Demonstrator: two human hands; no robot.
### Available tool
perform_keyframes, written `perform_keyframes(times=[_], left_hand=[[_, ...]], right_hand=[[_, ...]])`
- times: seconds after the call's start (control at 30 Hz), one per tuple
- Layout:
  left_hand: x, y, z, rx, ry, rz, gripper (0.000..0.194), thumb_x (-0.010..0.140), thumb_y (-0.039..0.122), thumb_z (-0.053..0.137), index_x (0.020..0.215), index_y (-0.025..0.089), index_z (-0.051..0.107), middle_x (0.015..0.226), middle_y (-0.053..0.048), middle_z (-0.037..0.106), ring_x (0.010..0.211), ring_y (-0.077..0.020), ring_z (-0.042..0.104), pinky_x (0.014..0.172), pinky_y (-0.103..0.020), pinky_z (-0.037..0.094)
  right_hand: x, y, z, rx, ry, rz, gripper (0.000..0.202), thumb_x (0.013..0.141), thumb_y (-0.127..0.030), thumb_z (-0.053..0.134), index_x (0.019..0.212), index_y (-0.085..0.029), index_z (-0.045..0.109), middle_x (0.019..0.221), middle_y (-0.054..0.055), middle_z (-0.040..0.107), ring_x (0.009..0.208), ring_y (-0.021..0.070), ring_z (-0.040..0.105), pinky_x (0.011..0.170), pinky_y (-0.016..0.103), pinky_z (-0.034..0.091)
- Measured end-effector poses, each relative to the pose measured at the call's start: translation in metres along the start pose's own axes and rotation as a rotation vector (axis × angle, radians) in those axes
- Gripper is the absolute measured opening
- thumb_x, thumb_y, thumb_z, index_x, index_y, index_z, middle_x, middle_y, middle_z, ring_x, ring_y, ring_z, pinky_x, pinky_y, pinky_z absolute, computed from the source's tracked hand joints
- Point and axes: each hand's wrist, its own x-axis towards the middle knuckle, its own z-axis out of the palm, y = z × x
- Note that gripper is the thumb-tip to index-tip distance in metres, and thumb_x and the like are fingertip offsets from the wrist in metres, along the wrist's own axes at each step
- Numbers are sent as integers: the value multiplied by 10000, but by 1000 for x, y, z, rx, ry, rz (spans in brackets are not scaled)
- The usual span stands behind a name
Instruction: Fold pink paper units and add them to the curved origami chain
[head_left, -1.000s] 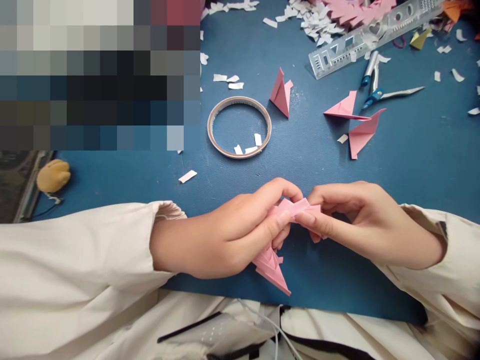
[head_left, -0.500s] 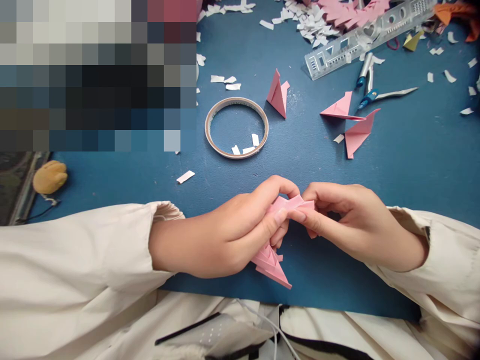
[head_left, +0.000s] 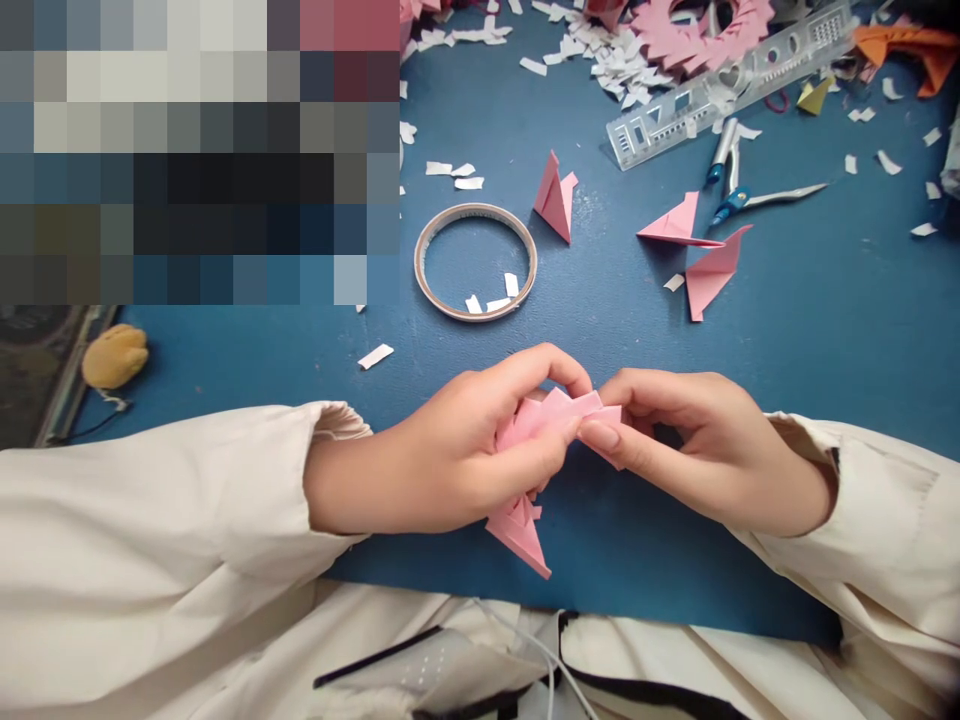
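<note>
A chain of folded pink paper pieces (head_left: 519, 430) lies in my left hand (head_left: 457, 450), thumb on top and fingers curled beneath. Its lower end sticks out below that hand as a pointed tip. My right hand (head_left: 690, 440) pinches the chain's right end between thumb and fingers, close to the left fingertips. Beyond the hands, one folded pink piece (head_left: 553, 200) stands right of a tape ring (head_left: 420, 262). Two more pink pieces, one (head_left: 673, 222) touching the other (head_left: 711, 275), lie farther right.
Blue-handled scissors (head_left: 731, 200) and a clear stencil ruler (head_left: 660, 122) are at the upper right. Behind the ruler sits a round pink paper ring (head_left: 660, 30). White paper scraps (head_left: 622, 60) are scattered about. A yellow plush charm (head_left: 115, 356) lies at the left.
The pink chain has turned and shifted left in my left hand, showing more of its folds. Its lower tip moved left. Both hands still hold it, and the view has shifted slightly.
</note>
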Motion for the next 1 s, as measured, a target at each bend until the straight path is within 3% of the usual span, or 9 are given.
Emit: perform_keyframes(times=[0.2, 0.33, 0.43, 0.47, 0.53, 0.6, 0.73, 0.87, 1.0], left_hand=[[-2, -1, 4, -30, 77, 87, 77, 985, 249, 408, 1048, 205, 410, 627, 68, 502, 555, -71, 538, 520, -158, 499], [-5, 3, -1, 56, 255, 289, 109, 981, 232, 423, 1083, 203, 446, 686, 49, 519, 565, -70, 532, 527, -177, 526], [-4, 7, -12, 453, 383, 565, 157, 942, 154, 464, 1071, 200, 542, 931, -31, 658, 738, -105, 615, 682, -243, 583], [-3, 8, -16, 683, 366, 702, 158, 926, 127, 473, 1019, 196, 581, 901, -28, 679, 806, -129, 627, 797, -290, 577], [-1, 9, -21, 1042, 348, 967, 105, 912, 156, 538, 932, 197, 634, 831, -30, 694, 835, -165, 630, 813, -304, 560], [1, 8, -22, 1270, 193, 1035, 94, 916, 190, 561, 923, 207, 653, 834, -17, 711, 824, -164, 641, 840, -318, 550], [3, 2, -18, 1465, 16, 973, 133, 920, 148, 534, 909, 173, 665, 812, -12, 702, 789, -166, 633, 952, -415, 484], [1, -2, -16, 1411, -23, 963, 232, 947, 301, 505, 954, 132, 664, 830, -45, 697, 804, -199, 623, 977, -454, 453], [-1, -2, -18, 1403, -48, 951, 170, 942, 251, 503, 940, 165, 649, 823, -36, 694, 817, -184, 626, 998, -415, 457]], right_hand=[[-3, 3, -2, 1, 37, -40, 192, 948, -335, 513, 849, -181, 572, 590, -31, 539, 487, 79, 483, 433, 209, 368], [-4, 9, -7, -205, 272, -150, 121, 949, -266, 504, 861, -219, 572, 606, -35, 557, 491, 92, 503, 482, 238, 409], [0, 15, -13, -535, 496, -290, 84, 922, -180, 517, 932, -227, 585, 688, -1, 611, 590, 127, 561, 581, 272, 439], [2, 17, -16, -636, 544, -342, 98, 903, -156, 529, 951, -218, 588, 742, 26, 638, 661, 153, 590, 640, 295, 452], [7, 23, -21, -836, 605, -420, 131, 856, -143, 570, 974, -187, 605, 896, 95, 679, 845, 231, 622, 776, 372, 452], [13, 28, -26, -1086, 662, -425, 168, 827, -183, 609, 993, -167, 631, 1080, 142, 668, 1004, 310, 604, 872, 453, 421], [18, 36, -31, -1309, 749, -342, 254, 840, -280, 595, 1070, -182, 639, 1338, 144, 553, 1228, 356, 506, 965, 496, 376], [16, 35, -31, -1353, 689, -254, 313, 881, -299, 545, 1171, -193, 592, 1411, 147, 491, 1322, 338, 427, 1016, 488, 336], [13, 31, -31, -1372, 645, -194, 330, 904, -301, 515, 1219, -212, 566, 1442, 137, 457, 1346, 338, 398, 1025, 491, 325]])
